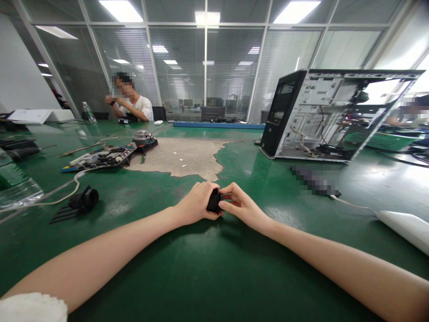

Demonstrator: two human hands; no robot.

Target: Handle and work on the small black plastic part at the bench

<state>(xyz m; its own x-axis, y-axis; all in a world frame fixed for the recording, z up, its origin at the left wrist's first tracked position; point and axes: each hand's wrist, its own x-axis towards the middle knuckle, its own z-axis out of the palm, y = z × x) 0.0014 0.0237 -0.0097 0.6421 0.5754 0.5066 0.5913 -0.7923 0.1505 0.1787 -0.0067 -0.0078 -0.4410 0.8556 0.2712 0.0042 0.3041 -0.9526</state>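
Both hands closed on one small black part (213,201), left hand (196,202) and right hand (238,205), low over green tabletop (208,268).

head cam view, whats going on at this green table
A person's left hand and right hand pinch a small black part from either side, low over the green table. An open computer case stands at the right, a circuit board lies at the left, and another person sits at the far end.

Counter (208,273): we see green, one worn beige patch (182,156)
Small part (213,201): black
Computer case (311,116): black front, grey inside
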